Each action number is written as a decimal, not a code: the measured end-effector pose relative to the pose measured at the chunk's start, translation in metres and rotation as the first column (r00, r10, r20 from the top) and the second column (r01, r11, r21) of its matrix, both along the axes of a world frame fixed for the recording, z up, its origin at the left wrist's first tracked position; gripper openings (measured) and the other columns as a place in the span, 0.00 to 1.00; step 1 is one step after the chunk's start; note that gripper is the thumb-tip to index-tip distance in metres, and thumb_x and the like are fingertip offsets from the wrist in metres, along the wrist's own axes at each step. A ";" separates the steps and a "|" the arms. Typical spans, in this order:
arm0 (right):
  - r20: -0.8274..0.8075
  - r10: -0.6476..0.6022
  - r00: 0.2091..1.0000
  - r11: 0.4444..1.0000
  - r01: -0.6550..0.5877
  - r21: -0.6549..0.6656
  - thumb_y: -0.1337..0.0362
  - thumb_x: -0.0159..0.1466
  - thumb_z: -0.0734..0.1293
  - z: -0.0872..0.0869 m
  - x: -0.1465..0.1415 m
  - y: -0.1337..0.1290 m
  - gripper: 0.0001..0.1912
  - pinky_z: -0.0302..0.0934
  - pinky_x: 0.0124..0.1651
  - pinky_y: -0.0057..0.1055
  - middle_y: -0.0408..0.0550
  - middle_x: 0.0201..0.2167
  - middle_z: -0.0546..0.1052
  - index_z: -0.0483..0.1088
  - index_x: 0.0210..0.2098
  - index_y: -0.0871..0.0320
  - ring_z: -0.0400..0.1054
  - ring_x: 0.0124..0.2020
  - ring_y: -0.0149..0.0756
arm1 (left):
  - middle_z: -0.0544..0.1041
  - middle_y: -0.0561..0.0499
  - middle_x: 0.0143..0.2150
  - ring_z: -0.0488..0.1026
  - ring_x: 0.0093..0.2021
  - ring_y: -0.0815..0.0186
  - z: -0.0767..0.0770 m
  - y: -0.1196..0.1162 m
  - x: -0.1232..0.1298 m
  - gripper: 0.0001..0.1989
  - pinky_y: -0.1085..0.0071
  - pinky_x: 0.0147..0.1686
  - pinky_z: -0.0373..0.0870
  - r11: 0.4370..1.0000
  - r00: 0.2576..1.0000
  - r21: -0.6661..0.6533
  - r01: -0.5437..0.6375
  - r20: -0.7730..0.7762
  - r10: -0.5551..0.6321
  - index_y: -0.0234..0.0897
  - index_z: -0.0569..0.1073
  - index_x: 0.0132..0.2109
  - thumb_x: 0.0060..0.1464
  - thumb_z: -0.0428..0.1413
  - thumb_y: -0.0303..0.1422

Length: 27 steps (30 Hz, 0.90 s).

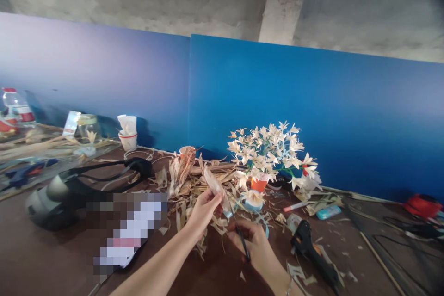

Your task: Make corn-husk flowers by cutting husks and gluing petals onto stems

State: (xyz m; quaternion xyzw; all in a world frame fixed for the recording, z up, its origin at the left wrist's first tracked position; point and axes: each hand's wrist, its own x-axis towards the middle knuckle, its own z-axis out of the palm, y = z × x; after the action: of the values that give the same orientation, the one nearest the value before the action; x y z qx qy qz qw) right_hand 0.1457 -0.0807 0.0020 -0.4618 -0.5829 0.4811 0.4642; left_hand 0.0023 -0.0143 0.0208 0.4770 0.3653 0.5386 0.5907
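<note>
My left hand (204, 209) pinches a pale dried corn husk piece (214, 181) upright between thumb and fingers. In my right hand (255, 239) is a pair of dark-handled scissors (242, 237), its blades pointing up toward the husk's lower end. Whether the blades touch the husk I cannot make out. Behind my hands lies a heap of dried husks (182, 208). Just beyond my right hand, a bunch of cream husk flowers (268, 145) on green stems stands in an orange paper cup (258, 182).
A black glue gun (314, 254) lies to the right, near a turquoise packet (328, 212). A dark headset with straps (58, 201) and a pixelated phone-like object (130, 236) are at left. A white cup (128, 140) stands by the blue panel (312, 101).
</note>
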 end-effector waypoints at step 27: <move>0.079 0.017 0.997 0.999 -0.014 -0.043 0.52 0.52 0.69 -0.013 0.004 0.005 0.18 0.47 0.13 0.19 0.35 0.14 0.60 0.69 0.31 0.62 0.50 0.12 0.20 | 0.65 0.57 0.19 0.61 0.18 0.75 -0.010 0.008 -0.002 0.16 0.78 0.19 0.55 1.000 0.997 0.001 0.015 -0.075 -0.015 0.33 0.70 0.30 0.46 0.56 0.44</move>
State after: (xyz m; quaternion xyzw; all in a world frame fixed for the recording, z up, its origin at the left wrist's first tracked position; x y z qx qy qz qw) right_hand 0.1496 -0.0753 -0.0108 -0.4859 -0.5942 0.4781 0.4270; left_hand -0.0001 -0.0066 0.0107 0.5002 0.3832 0.5163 0.5800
